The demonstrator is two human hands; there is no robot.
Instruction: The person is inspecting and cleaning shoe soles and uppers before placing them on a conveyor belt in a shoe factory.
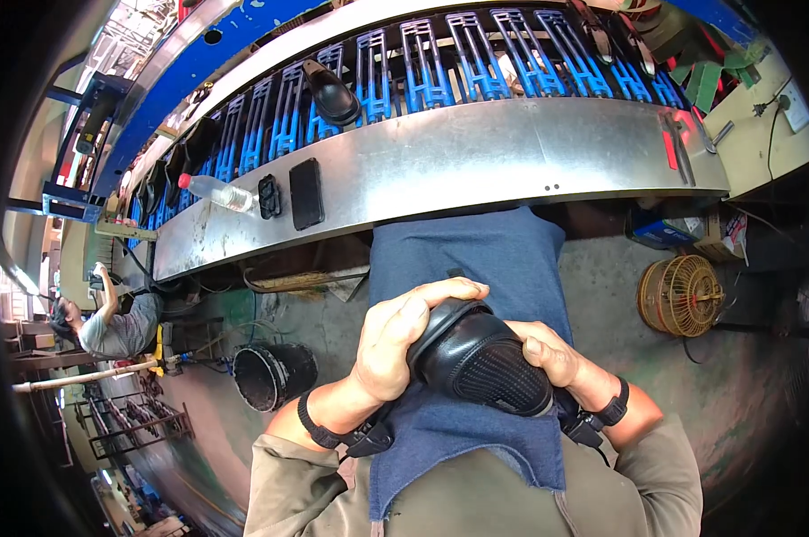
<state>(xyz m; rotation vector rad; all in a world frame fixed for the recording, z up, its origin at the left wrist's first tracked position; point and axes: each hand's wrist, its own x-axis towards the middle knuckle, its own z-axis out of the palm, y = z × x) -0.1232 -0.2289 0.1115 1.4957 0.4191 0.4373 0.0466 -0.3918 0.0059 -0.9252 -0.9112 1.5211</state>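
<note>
A black leather shoe point(481, 353) with a patch of small perforations on its upper is held over my lap, its rounded end tilted toward me. My left hand point(400, 336) wraps round its left side, thumb and fingers near its top edge. My right hand point(548, 353) grips the other side, with the fingers partly hidden behind the shoe. Beneath both hands a blue cloth point(458, 246) covers my lap and runs up to the metal bench.
Ahead lies a metal bench top point(476, 152) with a phone point(306, 193), a plastic bottle point(217, 191) and pliers point(677, 148). Behind it a rack of blue-black holders point(422, 63) carries another black shoe point(333, 94). A black bucket point(273, 374) stands left, a round fan point(682, 295) right; another person point(118, 322) sits far left.
</note>
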